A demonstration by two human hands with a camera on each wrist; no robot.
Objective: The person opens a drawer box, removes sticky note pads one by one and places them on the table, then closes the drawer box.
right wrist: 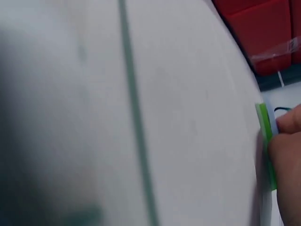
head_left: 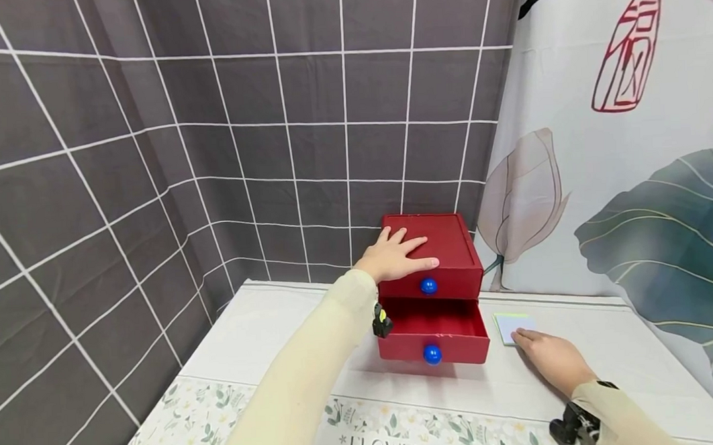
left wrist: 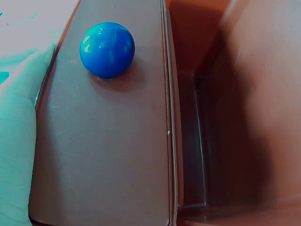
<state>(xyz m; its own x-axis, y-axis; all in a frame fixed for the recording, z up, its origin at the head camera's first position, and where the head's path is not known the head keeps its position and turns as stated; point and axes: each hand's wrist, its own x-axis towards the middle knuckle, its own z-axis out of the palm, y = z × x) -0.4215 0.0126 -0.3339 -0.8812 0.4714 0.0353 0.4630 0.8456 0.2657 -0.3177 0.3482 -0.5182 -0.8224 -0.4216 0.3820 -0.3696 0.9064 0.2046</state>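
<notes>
The lower drawer (head_left: 463, 351) is already pulled out, the left hand (head_left: 394, 257) rests, fingers apart, on the cabinet (head_left: 445, 238), and the right hand (head_left: 554, 360) pinches the pad (head_left: 510, 323) outside, near the bench's (head_left: 277, 321) back edge.

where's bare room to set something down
Table left of the cabinet, between the grey curtain and left sleeve; also right of the right hand, up to the leaf curtain. The lower drawer looks bare inside. Crowded: cabinet top under the left hand, and beside the lower drawer, where the right hand grips the pad.
</notes>
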